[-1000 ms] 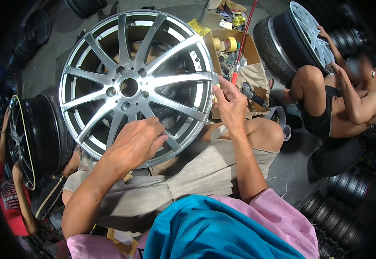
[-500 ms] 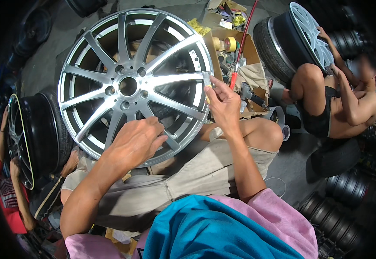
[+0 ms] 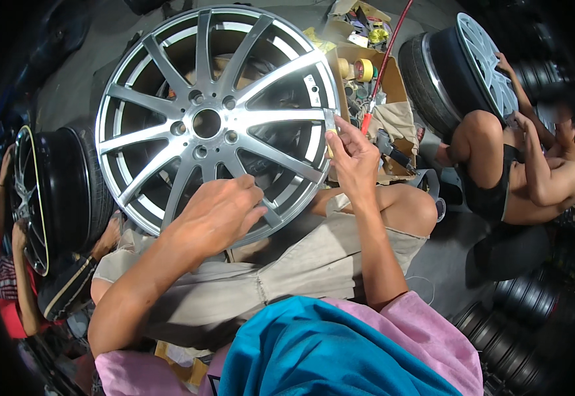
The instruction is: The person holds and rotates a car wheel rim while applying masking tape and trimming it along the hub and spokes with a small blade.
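A silver multi-spoke wheel rim (image 3: 254,120) lies tilted in front of me above my lap, its face toward me. At its right edge, my right hand (image 3: 356,158) pinches a small flat strip (image 3: 329,123), grey above and yellow below, against the outer lip at a spoke's end. Its exact kind is unclear. My left hand (image 3: 218,212) is over the lower spokes, fingers curled and closed. The back of the hand hides whatever it holds, if anything, and covers part of the lower spokes.
Beyond the rim's right side stands a cardboard box (image 3: 399,99) with tape rolls (image 3: 365,70) and tools. A red rod (image 3: 390,56) leans across it. At right, a co-worker (image 3: 532,152) handles another rim (image 3: 485,63); at left, another person's arms (image 3: 22,251) hold a rim (image 3: 33,198).
The view has shifted slightly, so the rim and box appear a little farther right. Both my hands keep nearly the same places on the rim. The co-worker's arm at right has moved slightly.
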A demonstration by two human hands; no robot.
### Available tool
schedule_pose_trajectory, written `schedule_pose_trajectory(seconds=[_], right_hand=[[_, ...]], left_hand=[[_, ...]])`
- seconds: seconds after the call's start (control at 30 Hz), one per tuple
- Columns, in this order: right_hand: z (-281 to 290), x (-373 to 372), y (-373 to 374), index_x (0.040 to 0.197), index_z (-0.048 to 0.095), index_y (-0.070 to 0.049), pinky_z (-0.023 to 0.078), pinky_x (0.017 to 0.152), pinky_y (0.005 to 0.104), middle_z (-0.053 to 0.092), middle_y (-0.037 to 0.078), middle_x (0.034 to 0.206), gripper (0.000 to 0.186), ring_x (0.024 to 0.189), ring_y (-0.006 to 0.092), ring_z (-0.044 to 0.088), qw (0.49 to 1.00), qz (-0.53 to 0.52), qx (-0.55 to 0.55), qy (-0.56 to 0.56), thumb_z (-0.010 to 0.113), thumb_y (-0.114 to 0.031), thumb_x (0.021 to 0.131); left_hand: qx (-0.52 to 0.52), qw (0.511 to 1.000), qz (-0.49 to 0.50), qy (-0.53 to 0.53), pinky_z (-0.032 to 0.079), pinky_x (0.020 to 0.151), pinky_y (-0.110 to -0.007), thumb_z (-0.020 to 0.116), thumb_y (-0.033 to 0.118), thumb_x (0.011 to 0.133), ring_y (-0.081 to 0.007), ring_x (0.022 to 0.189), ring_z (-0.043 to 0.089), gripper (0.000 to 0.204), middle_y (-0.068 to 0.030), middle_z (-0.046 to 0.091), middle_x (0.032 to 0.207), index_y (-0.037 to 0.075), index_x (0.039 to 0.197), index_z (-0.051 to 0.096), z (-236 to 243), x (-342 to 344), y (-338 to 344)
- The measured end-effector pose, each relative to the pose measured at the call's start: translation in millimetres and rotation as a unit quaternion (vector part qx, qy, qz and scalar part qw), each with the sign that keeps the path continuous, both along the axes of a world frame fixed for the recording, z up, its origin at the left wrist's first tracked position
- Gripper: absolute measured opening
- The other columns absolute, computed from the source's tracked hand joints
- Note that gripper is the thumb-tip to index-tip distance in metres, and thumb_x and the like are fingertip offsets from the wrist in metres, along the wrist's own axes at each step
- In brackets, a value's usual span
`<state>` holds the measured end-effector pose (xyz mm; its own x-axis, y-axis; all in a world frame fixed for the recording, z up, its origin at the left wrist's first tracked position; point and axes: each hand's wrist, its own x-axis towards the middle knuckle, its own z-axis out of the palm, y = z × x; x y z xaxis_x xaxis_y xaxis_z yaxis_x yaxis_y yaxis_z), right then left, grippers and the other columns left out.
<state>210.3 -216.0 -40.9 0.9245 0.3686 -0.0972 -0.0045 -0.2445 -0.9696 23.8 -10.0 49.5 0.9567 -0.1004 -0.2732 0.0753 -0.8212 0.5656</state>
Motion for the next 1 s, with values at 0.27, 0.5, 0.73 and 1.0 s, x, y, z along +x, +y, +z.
schedule_pose_trajectory(seconds=[0.27, 0.5, 0.73, 1.0], right_hand=[[15.6, -63.2, 27.1, 0.137, 0.076, -0.002, 0.055, 0.067, 0.0318, 0.072, 0.011, 0.087, 0.037, 0.072, 0.0163, 0.069, 0.989, 0.132, -0.009, -0.062, 0.078, -0.007, 0.1], [8.0, -93.2, 46.1, 0.137, 0.073, -0.001, 0.057, 0.072, 0.042, 0.074, 0.018, 0.102, 0.039, 0.079, 0.0318, 0.071, 0.966, 0.189, -0.057, -0.166, 0.078, -0.002, 0.098], [0.0, -98.9, 51.5, 0.139, 0.072, 0.001, 0.059, 0.073, 0.0417, 0.075, 0.019, 0.107, 0.041, 0.08, 0.0317, 0.073, 0.964, 0.179, -0.083, -0.178, 0.076, 0.0, 0.098], [-7.2, -98.7, 57.6, 0.137, 0.074, 0.001, 0.057, 0.069, 0.0431, 0.073, 0.018, 0.1, 0.041, 0.077, 0.0329, 0.072, 0.958, 0.181, -0.09, -0.205, 0.076, 0.003, 0.096]], left_hand=[[-0.012, 0.999, -0.002, 0.032, 0.061, 0.082, -0.053, 0.076, 0.023, 0.101, -0.0448, 0.093, 0.074, 0.024, -0.0244, 0.063, 0.136, 0.0, 0.106, 0.072, 11.0, -8.8, -18.8], [0.043, 0.995, 0.036, 0.081, 0.061, 0.087, -0.054, 0.08, 0.024, 0.098, -0.0497, 0.092, 0.076, 0.032, -0.0409, 0.044, 0.162, -0.004, 0.108, 0.069, -1.8, -17.1, -17.7], [0.023, 0.998, 0.036, 0.054, 0.062, 0.088, -0.054, 0.083, 0.025, 0.095, -0.0513, 0.092, 0.075, 0.035, -0.0428, 0.04, 0.164, -0.005, 0.106, 0.071, -21.0, -15.8, -9.5], [0.002, 0.997, 0.052, 0.053, 0.062, 0.089, -0.055, 0.082, 0.024, 0.095, -0.0511, 0.095, 0.075, 0.031, -0.0425, 0.04, 0.164, -0.005, 0.104, 0.072, -26.8, -14.3, -6.9]])
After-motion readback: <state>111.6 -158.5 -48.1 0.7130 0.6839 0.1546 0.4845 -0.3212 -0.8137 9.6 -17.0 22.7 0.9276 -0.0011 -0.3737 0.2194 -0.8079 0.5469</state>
